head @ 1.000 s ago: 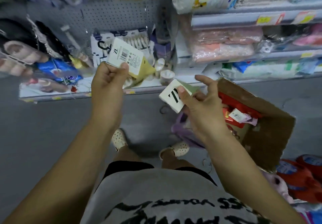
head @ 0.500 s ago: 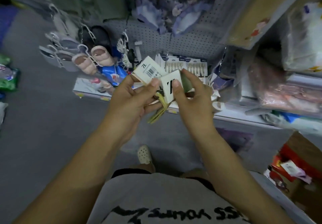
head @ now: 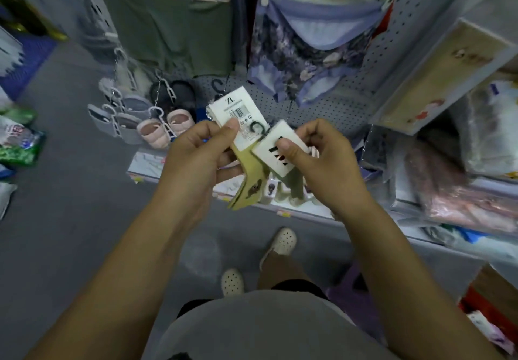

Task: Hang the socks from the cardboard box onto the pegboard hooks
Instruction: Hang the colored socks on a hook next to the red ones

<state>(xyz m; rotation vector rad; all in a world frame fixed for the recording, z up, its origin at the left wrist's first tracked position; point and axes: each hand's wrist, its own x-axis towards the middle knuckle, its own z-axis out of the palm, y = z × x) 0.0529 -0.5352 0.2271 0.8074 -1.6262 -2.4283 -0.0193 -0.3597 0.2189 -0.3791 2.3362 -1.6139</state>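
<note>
Head view: left hand (head: 196, 163) pinches yellow socks (head: 249, 174), right hand (head: 328, 163) pinches another pair (head: 276, 155), perhaps green; we'd align hangers (head: 256, 127) toward pegboard (head: 330, 107).

A shop: pegboard (head: 350, 102) of hanging garments (head: 168, 29), shelves (head: 305, 211) of packaged goods (head: 462, 200).

Olive underwear (head: 168, 31) with a SPORTSMAN waistband hangs at the top, beside a purple floral garment (head: 302, 51). Below, 2 pink baby shoes (head: 165, 127) hang near grey shoes (head: 123, 124). Green packets (head: 19, 144) lie on the grey floor (head: 70, 219) at the left. Pink wrapped packs (head: 459, 191) lie at the right.
</note>
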